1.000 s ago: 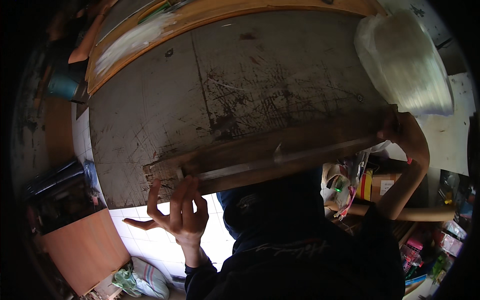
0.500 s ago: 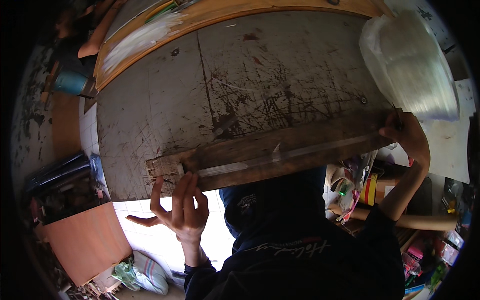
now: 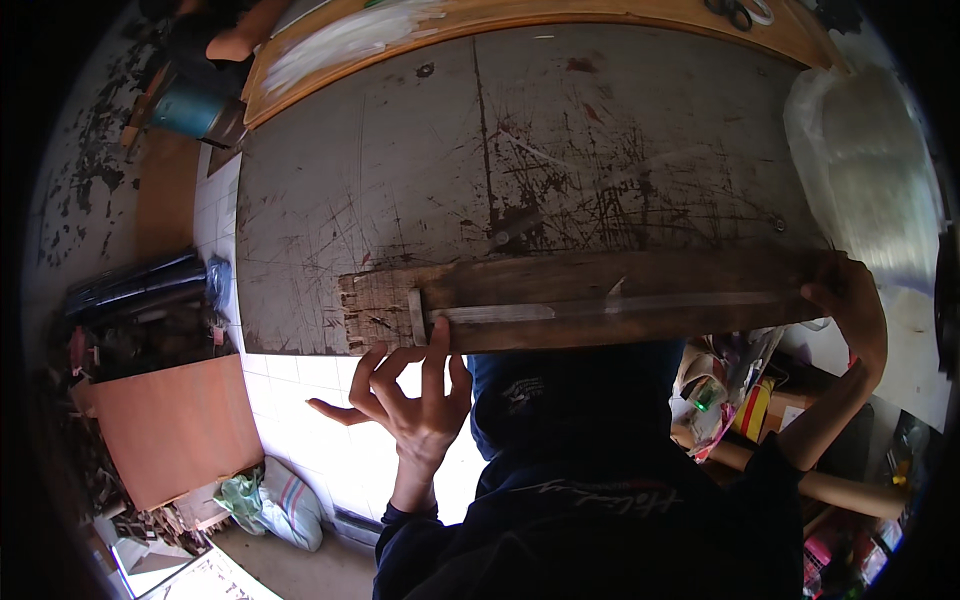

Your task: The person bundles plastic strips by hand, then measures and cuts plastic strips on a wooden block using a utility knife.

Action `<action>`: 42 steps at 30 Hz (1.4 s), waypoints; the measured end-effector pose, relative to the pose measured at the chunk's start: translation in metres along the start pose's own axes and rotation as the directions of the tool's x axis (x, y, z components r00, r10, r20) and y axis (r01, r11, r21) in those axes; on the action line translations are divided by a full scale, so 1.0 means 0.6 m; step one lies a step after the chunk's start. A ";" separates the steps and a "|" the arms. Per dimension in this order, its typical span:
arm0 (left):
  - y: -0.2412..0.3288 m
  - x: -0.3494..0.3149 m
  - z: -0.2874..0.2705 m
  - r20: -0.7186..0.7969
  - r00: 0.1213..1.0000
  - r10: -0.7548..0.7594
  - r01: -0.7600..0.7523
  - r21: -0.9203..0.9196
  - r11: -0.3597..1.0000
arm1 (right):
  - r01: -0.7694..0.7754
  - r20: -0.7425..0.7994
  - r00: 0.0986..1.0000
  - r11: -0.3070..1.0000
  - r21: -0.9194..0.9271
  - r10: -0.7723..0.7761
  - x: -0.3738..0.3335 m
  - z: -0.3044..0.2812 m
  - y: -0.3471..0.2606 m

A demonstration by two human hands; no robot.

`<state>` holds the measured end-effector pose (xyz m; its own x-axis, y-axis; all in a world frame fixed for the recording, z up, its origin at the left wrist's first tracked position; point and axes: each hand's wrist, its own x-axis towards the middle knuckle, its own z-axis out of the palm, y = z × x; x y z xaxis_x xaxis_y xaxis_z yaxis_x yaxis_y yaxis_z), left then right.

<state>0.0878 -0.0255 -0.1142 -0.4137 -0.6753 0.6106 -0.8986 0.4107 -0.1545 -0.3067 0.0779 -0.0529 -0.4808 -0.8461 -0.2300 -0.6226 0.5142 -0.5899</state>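
A long dark wooden board lies along the near edge of the worn table. A thin translucent strip runs lengthwise on it, its left end close to a small upright block fixed across the board. My left hand has its fingers spread, and one fingertip touches the strip's left end beside the block. At the board's right end, my right hand is closed with curled fingers by the far end of the strip. Whatever it grips is hidden in shadow.
The scratched grey table carries a wooden tray of pale strips along its far side. Black-handled scissors lie at the far right. A clear plastic bundle stands at right. Another person's arm shows at far left.
The view has turned, so the table, board and both hands appear further right. My hands stay at the same two ends of the board, with little visible movement along it.
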 end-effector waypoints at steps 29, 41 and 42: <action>0.229 0.098 0.011 -0.109 0.828 0.550 -0.503 -0.579 0.641 | -0.034 -0.626 0.758 0.947 -0.320 -0.185 -0.051 0.047 -0.053; 0.228 0.093 0.021 -0.089 0.832 0.547 -0.484 -0.599 0.638 | 0.015 0.000 0.998 0.213 0.977 -0.069 -0.192 0.163 -0.080; 0.227 0.092 0.023 -0.084 0.832 0.549 -0.480 -0.606 0.635 | -0.045 0.054 0.997 0.160 0.986 -0.052 -0.196 0.179 -0.077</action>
<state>-0.0595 -0.0153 -0.1119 -0.8251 -0.2846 0.4881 -0.2828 0.9559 0.0792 -0.1550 0.1389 -0.0820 -0.4138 -0.8781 -0.2401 0.5308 -0.0185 -0.8473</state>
